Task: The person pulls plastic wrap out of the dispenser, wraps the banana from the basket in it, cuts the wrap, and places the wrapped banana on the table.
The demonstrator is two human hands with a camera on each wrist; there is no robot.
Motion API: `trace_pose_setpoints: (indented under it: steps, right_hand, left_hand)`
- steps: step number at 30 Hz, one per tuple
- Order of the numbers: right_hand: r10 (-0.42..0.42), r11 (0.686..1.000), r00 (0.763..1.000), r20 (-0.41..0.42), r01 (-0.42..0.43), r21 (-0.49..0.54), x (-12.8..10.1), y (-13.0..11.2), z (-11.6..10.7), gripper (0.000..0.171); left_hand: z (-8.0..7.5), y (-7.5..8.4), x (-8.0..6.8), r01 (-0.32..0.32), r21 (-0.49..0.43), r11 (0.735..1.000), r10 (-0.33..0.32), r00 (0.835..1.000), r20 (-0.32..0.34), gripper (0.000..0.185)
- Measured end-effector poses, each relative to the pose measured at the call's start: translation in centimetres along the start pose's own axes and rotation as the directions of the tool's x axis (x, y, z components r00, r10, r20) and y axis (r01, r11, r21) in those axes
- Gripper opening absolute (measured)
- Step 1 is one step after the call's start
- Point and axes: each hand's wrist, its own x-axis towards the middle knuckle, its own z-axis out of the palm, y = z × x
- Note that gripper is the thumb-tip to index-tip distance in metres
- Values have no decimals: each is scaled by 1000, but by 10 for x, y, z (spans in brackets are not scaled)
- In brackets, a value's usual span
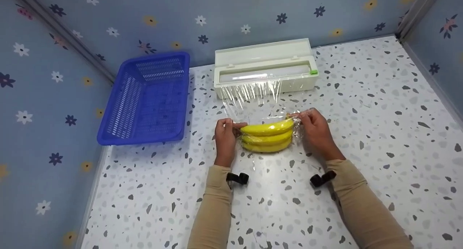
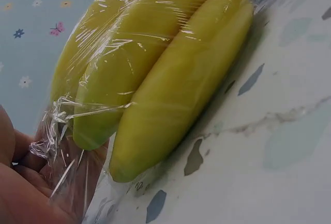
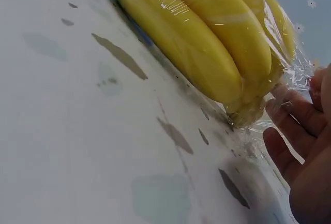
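I see the bunch of bananas [image 1: 267,136] lying on the speckled table [image 1: 379,140], about the middle of it, near the person's forearms and just near of the white dispenser box [image 1: 266,68]. The cling film [image 1: 253,97] runs from the box's front slot down toward me and over the bananas; in both wrist views it lies tight and wrinkled over the yellow skins. My left hand [image 1: 225,137] sits at the left end of the bunch, thumb and fingers pinching the bunched film there; the left wrist view shows crumpled film gathered against the fingers [image 2: 31,182]. My right hand [image 1: 316,128] is at the right end, fingertips pinching the film at the stem end, the fingers [image 3: 289,125] curled beside it in the right wrist view. Well to the left, against the far-left wall, stands the blue basket [image 1: 148,97], apart from everything else.
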Motion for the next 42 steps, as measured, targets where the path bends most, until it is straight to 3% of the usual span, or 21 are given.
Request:
trace_pose_setpoints:
  steps: [4,9,12,17,23,30,36,42]
  right_hand:
    - [-64,988,996,-61,55,-144,-1,-13,3,23]
    - [-110,979,989,-101,90,-185,-7,-30,11,20]
    - [-92,985,990,-104,75,-157,-6,-31,12,22]
    - [-12,997,997,-78,6,-76,3,-12,9,26]
    - [-68,983,997,-31,62,-175,10,3,6,28]
    - [-53,993,998,25,56,-104,5,-8,5,18]
    - [-60,989,997,41,65,-135,-1,-25,8,13]
    - [-66,990,997,37,70,-124,-3,-25,9,14]
  left_hand:
    - [6,-1,6,11,3,1000,-11,1000,-2,29]
    - [9,0,11,34,19,999,-34,999,-15,30]
    - [10,1,13,64,50,997,-62,997,-34,30]
    - [10,2,16,157,75,985,-153,987,-55,30]
    - [11,1,17,201,204,958,-189,979,-76,19]
    - [8,-2,18,166,239,957,-172,985,1,7]
    - [5,-2,18,108,229,967,-128,989,73,8]
    - [3,0,19,102,165,981,-104,995,6,8]
